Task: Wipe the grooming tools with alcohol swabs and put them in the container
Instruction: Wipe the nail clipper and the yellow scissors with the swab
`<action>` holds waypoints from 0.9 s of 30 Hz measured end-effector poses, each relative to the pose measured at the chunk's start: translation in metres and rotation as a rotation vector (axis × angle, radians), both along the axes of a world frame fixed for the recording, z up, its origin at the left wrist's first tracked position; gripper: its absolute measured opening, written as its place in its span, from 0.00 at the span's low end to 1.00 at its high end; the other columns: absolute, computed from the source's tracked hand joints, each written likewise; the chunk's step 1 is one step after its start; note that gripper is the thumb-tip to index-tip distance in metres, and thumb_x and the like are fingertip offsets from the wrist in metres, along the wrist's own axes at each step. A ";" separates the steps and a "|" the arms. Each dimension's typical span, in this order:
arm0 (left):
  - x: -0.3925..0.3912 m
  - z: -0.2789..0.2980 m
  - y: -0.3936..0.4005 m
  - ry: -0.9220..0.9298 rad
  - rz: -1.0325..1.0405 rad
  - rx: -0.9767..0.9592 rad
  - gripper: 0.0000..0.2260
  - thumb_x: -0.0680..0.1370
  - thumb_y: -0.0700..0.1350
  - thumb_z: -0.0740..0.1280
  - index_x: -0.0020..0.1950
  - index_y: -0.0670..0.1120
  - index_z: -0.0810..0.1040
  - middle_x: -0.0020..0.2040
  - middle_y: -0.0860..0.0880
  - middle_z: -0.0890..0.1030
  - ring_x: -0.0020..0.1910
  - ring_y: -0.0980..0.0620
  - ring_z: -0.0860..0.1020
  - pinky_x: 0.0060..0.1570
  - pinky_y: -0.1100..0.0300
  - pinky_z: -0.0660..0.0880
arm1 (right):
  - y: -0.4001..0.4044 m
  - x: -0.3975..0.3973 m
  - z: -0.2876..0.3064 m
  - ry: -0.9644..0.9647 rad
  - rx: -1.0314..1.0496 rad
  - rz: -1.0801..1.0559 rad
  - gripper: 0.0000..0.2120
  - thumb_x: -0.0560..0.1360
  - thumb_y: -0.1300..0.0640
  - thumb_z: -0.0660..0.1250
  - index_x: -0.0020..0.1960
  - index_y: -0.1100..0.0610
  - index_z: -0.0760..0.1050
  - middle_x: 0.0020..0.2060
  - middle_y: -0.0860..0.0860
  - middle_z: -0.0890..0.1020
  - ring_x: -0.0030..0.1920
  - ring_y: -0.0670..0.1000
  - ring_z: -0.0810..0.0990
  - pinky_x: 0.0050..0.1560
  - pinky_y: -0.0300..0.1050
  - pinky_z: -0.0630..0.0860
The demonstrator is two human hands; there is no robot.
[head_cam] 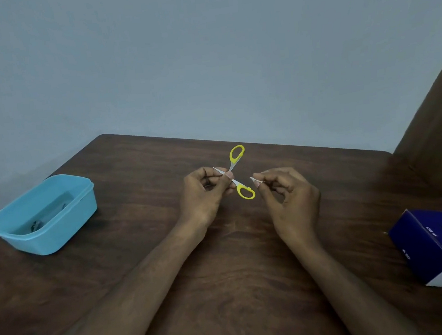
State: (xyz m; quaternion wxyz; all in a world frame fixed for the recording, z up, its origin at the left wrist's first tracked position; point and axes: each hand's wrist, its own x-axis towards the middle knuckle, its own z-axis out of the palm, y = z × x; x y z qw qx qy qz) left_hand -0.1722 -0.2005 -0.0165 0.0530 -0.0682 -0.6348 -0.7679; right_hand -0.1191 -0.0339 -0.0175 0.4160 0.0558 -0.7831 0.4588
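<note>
**Op:** Above mid-worktop (pixel 226 276), both hands are up. My left hand (pixel 203 193) has the yellow-handled scissors (pixel 238 175), fingers (pixel 227 176) pinched on them at the pivot. Blades spread wide, X-shaped.

**Rev:** Right hand?

**Op:** Right hand (pixel 289 195) sits just beside the scissors, not touching them. Thumb and forefinger are pressed together on a small pale scrap, I read it as the alcohol swab (pixel 255 181). Too small to be sure.

**Rev:** Geometry for the wipe?

**Op:** One handle loop points away from me, the other sits low between the two hands. One blade tip pokes out up-left past the left thumb; the other I can't separate from the swab. So the swab hand is on the handle side, and the exposed steel lies to its left. My call: either the right reaches across, or the left rotates the tool.

**Rev:** Container?

**Op:** Blue container (pixel 42 216) is far left, well apart from both hands, lid off, something small and dark already inside. Left hand is the nearer one for the drop. Blue box (pixel 438 245) at the right edge, likely the swab supply.
</note>
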 end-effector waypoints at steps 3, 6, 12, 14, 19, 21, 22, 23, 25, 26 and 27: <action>0.001 0.000 0.000 0.000 -0.010 0.005 0.09 0.81 0.37 0.75 0.52 0.31 0.81 0.41 0.41 0.88 0.42 0.49 0.88 0.46 0.59 0.85 | -0.001 0.001 -0.001 0.005 0.064 0.020 0.10 0.76 0.62 0.79 0.56 0.52 0.88 0.48 0.42 0.87 0.49 0.41 0.87 0.51 0.37 0.83; 0.002 0.000 0.000 0.004 -0.027 0.010 0.10 0.81 0.36 0.74 0.52 0.29 0.79 0.40 0.42 0.88 0.42 0.50 0.88 0.46 0.59 0.86 | -0.002 0.002 0.000 -0.002 0.061 0.003 0.10 0.75 0.64 0.79 0.54 0.54 0.88 0.47 0.44 0.87 0.48 0.40 0.87 0.51 0.41 0.85; 0.009 0.006 0.002 -0.013 -0.054 0.100 0.06 0.81 0.35 0.73 0.48 0.33 0.79 0.39 0.42 0.87 0.39 0.50 0.88 0.44 0.59 0.85 | -0.003 0.008 0.005 0.007 0.134 -0.059 0.05 0.75 0.64 0.79 0.49 0.56 0.89 0.47 0.48 0.85 0.46 0.45 0.86 0.49 0.50 0.85; 0.011 0.007 0.004 -0.017 -0.071 0.131 0.06 0.81 0.35 0.73 0.46 0.36 0.78 0.38 0.44 0.87 0.39 0.50 0.88 0.44 0.60 0.85 | -0.005 0.009 0.004 -0.012 0.218 -0.084 0.05 0.74 0.63 0.80 0.48 0.55 0.89 0.45 0.48 0.85 0.46 0.48 0.84 0.48 0.50 0.82; 0.012 0.008 0.007 -0.028 -0.062 0.176 0.06 0.81 0.35 0.73 0.46 0.36 0.79 0.40 0.40 0.86 0.40 0.48 0.87 0.45 0.58 0.85 | -0.007 0.008 0.003 -0.100 0.271 -0.129 0.06 0.74 0.59 0.80 0.48 0.50 0.89 0.44 0.45 0.84 0.49 0.53 0.79 0.48 0.46 0.74; 0.011 0.008 0.008 -0.021 -0.046 0.181 0.06 0.81 0.35 0.73 0.46 0.36 0.79 0.40 0.39 0.86 0.40 0.48 0.87 0.46 0.57 0.86 | -0.006 0.007 0.003 -0.128 0.255 -0.125 0.04 0.75 0.57 0.80 0.48 0.49 0.89 0.44 0.44 0.84 0.49 0.53 0.79 0.49 0.45 0.73; 0.011 0.009 0.009 -0.019 -0.039 0.181 0.07 0.81 0.35 0.73 0.45 0.37 0.78 0.39 0.40 0.85 0.39 0.48 0.87 0.47 0.56 0.86 | -0.006 0.007 0.003 -0.132 0.259 -0.123 0.03 0.75 0.57 0.80 0.47 0.49 0.89 0.44 0.44 0.84 0.49 0.53 0.79 0.49 0.47 0.74; 0.011 0.009 0.009 -0.018 -0.032 0.182 0.07 0.81 0.35 0.73 0.45 0.37 0.78 0.39 0.40 0.85 0.39 0.48 0.86 0.47 0.55 0.86 | -0.006 0.007 0.003 -0.138 0.270 -0.123 0.02 0.75 0.55 0.80 0.47 0.49 0.89 0.45 0.44 0.84 0.48 0.53 0.79 0.50 0.49 0.75; 0.011 0.009 0.008 -0.014 -0.022 0.182 0.08 0.81 0.35 0.73 0.43 0.38 0.78 0.38 0.42 0.85 0.38 0.48 0.86 0.48 0.54 0.87 | -0.008 0.007 0.004 -0.155 0.311 -0.146 0.02 0.75 0.53 0.80 0.46 0.48 0.88 0.45 0.43 0.84 0.48 0.54 0.78 0.50 0.54 0.75; 0.010 0.008 0.007 -0.008 -0.020 0.180 0.08 0.81 0.35 0.73 0.43 0.38 0.78 0.38 0.43 0.85 0.38 0.49 0.86 0.48 0.55 0.86 | -0.009 0.007 0.005 -0.165 0.343 -0.166 0.02 0.75 0.51 0.79 0.46 0.46 0.87 0.46 0.42 0.83 0.49 0.54 0.78 0.49 0.54 0.74; 0.010 0.008 0.006 0.001 -0.017 0.172 0.08 0.81 0.36 0.73 0.43 0.38 0.78 0.38 0.44 0.85 0.38 0.50 0.86 0.47 0.55 0.86 | -0.010 0.008 0.005 -0.175 0.377 -0.183 0.02 0.75 0.50 0.79 0.47 0.45 0.86 0.46 0.42 0.83 0.49 0.53 0.77 0.48 0.52 0.71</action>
